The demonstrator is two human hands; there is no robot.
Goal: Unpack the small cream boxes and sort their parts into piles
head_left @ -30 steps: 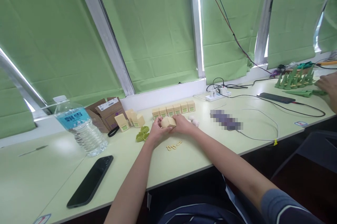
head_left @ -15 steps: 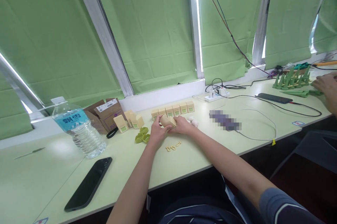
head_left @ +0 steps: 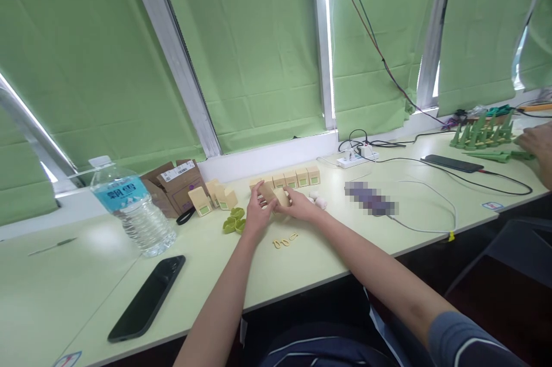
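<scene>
My left hand (head_left: 256, 213) and my right hand (head_left: 298, 207) meet over the pale green desk (head_left: 302, 263), both gripping one small tan box (head_left: 276, 195) between their fingers. Just behind it stands a row of several like tan boxes with green labels (head_left: 297, 177). Three more such boxes (head_left: 213, 196) lie loose to the left. Green round caps (head_left: 233, 222) sit beside my left wrist, and small tan clips (head_left: 284, 240) lie in front of my hands. Small white pieces (head_left: 318, 200) rest to the right of the held box.
A water bottle (head_left: 129, 206) and a black phone (head_left: 148, 297) are at the left, with brown cartons (head_left: 170, 183) behind. A power strip (head_left: 357, 157), cables and another phone (head_left: 452, 162) lie right. Another person's hand (head_left: 537, 142) reaches near green cone parts (head_left: 480, 131).
The tan box has been turned in my fingers and carried a little back toward the row of boxes. The other person's hand stays near the green cones.
</scene>
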